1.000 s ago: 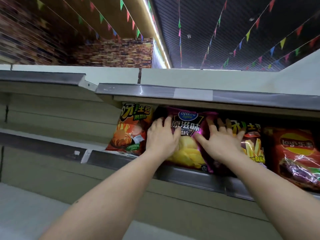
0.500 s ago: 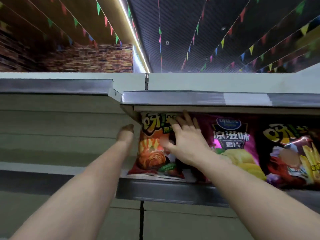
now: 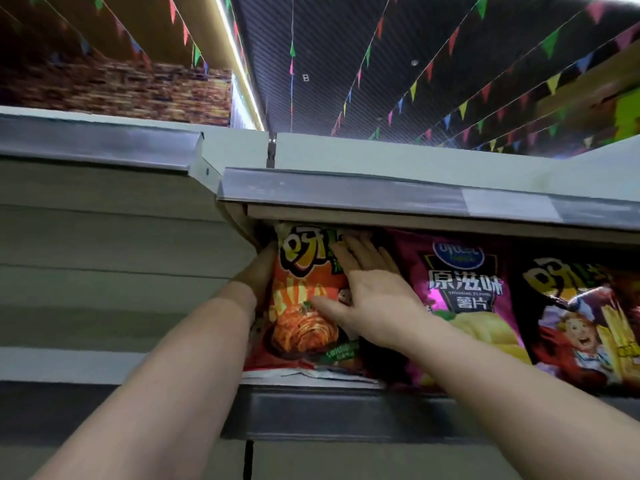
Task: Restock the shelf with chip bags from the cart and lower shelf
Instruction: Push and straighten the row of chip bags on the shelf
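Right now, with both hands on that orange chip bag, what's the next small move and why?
Probably ease the orange chip bag upright and rightward against the purple chip bag. The left hand is at its left edge, the right hand lies flat on its front, and its bottom edge overhangs the shelf lip.

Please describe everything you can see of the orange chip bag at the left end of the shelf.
The orange chip bag stands upright at the left end of the shelf, under the shelf above. It looks like glossy foil, with yellow characters on top and a picture of red noodle-like food below. The right hand presses flat on its front; the left hand touches its left edge. A purple chip bag stands beside it.
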A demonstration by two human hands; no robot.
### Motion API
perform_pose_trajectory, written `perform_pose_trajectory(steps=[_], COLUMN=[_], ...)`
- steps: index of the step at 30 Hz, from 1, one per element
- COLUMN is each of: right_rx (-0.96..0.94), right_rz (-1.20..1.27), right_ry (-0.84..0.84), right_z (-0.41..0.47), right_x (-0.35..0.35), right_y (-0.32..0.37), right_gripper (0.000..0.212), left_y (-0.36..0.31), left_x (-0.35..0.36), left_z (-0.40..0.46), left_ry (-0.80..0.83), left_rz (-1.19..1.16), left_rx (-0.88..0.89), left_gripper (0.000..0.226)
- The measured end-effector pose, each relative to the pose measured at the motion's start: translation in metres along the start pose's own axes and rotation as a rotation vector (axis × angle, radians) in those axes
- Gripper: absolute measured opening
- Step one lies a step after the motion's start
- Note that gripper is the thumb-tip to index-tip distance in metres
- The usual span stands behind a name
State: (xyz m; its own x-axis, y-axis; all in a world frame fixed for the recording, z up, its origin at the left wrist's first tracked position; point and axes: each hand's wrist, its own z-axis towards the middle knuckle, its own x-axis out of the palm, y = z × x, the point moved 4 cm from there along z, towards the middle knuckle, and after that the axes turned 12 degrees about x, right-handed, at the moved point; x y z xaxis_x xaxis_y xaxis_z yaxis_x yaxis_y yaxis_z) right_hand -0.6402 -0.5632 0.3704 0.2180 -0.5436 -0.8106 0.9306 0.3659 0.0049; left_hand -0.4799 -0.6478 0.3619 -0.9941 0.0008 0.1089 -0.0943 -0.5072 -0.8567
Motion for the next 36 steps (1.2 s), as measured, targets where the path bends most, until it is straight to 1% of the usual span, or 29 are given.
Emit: perform_pose_trajectory(steps=[5, 7, 9, 13, 15, 16, 17, 18, 19, 20, 21, 22, 23, 24, 26, 27, 28, 30, 32, 36], right_rx=[-0.008, 0.006, 0.017, 0.013, -0.009, -0.022, -0.044, -0.072, -0.112, -0.153, -0.156, -0.120, -0.065, 0.008, 0.155, 0.203, 0.220, 0.207, 0.193, 0.196], right_rz=[-0.079, -0.109, -0.122, -0.083, -0.014, 0.032, 0.084, 0.141, 0.173, 0.151, 0.083, 0.014, -0.049, -0.091, -0.124, -0.124, -0.142, -0.155, -0.171, -0.147], right_ry=[0.040, 0.066, 0.075, 0.082, 0.071, 0.046, -0.003, -0.083, -0.210, -0.378, -0.520, -0.595, -0.581, -0.498, -0.274, -0.193, -0.162, -0.165, -0.185, -0.185], right_z=[-0.002, -0.002, -0.002, -0.001, -0.006, -0.010, -0.015, -0.023, -0.032, -0.041, -0.050, -0.055, -0.057, -0.056, -0.051, -0.046, -0.041, -0.034, -0.031, -0.027], right_x=[0.001, 0.002, 0.006, 0.008, 0.001, -0.006, -0.013, -0.021, -0.028, -0.034, -0.036, -0.036, -0.035, -0.033, -0.026, -0.020, -0.015, -0.007, -0.001, 0.002], right_y=[-0.010, -0.018, -0.022, -0.023, -0.021, -0.020, -0.021, -0.023, -0.026, -0.032, -0.041, -0.051, -0.061, -0.071, -0.089, -0.095, -0.098, -0.094, -0.091, -0.097], right_gripper=[0.084, 0.084, 0.083, 0.084, 0.082, 0.080, 0.075, 0.070, 0.063, 0.056, 0.053, 0.053, 0.057, 0.066, 0.083, 0.081, 0.075, 0.063, 0.059, 0.057], left_y=[0.007, 0.009, 0.012, 0.008, 0.001, -0.005, -0.013, -0.020, -0.028, -0.039, -0.049, -0.057, -0.063, -0.067, -0.064, -0.056, -0.048, -0.029, -0.018, -0.014], left_x=[0.022, 0.027, 0.027, 0.022, 0.014, 0.012, 0.013, 0.015, 0.020, 0.029, 0.041, 0.055, 0.071, 0.085, 0.110, 0.119, 0.127, 0.134, 0.137, 0.134], left_z=[0.003, 0.006, 0.012, 0.004, -0.006, -0.015, -0.026, -0.038, -0.054, -0.073, -0.090, -0.103, -0.110, -0.111, -0.100, -0.093, -0.089, -0.087, -0.092, -0.086], left_ry=[-0.031, -0.081, -0.136, -0.196, -0.337, -0.424, -0.480, -0.503, -0.508, -0.494, -0.443, -0.369, -0.293, -0.216, -0.067, -0.003, 0.040, 0.066, 0.058, 0.010], left_rz=[-0.021, -0.024, 0.038, 0.039, 0.126, 0.194, 0.259, 0.358, 0.491, 0.658, 0.831, 0.994, 1.119, 1.222, 1.387, 1.458, 1.513, 1.601, 1.690, 1.701], left_rx=[-0.028, -0.017, -0.015, -0.015, 0.011, 0.031, 0.079, 0.148, 0.235, 0.342, 0.457, 0.547, 0.608, 0.636, 0.617, 0.567, 0.491, 0.354, 0.285, 0.319], left_gripper=[0.062, 0.065, 0.070, 0.063, 0.059, 0.054, 0.050, 0.048, 0.047, 0.047, 0.044, 0.040, 0.042, 0.049, 0.066, 0.070, 0.072, 0.072, 0.077, 0.089])
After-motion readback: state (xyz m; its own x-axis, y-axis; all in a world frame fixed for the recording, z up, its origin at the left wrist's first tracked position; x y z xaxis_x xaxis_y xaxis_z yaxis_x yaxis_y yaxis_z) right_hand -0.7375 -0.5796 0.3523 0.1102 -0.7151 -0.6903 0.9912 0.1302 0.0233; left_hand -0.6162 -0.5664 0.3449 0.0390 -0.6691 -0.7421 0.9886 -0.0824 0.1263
